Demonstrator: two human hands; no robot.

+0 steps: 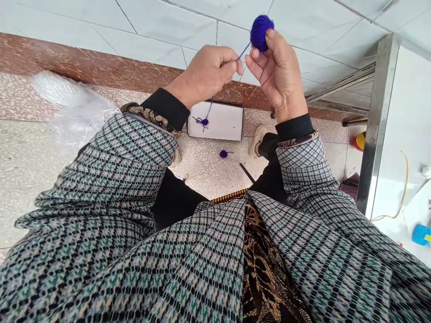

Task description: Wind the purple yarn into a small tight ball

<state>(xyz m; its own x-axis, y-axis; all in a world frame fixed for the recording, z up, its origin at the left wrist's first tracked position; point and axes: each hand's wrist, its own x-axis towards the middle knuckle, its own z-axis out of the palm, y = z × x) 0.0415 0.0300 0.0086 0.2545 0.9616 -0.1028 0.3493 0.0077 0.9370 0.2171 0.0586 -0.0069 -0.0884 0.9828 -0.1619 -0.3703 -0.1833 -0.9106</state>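
My right hand (279, 74) holds a ball of deep purple yarn (261, 32) up between its thumb and fingers. My left hand (206, 72) is pinched shut on a thin purple yarn strand (244, 50) that runs from the ball. A thin dark thread (210, 110) hangs below my left hand toward a white card (215, 120) on the floor. A small purple yarn tuft (203, 122) lies on the card. Another purple tuft (223, 154) lies on the speckled floor nearer me.
A dark stick (247, 172) lies on the floor near my shoe (257, 141). A plastic bag (70, 107) lies left against a brown marble skirting (101, 72). A steel-framed white cabinet (379, 121) stands right, with a yellow cable (402, 193) and a blue object (420, 234).
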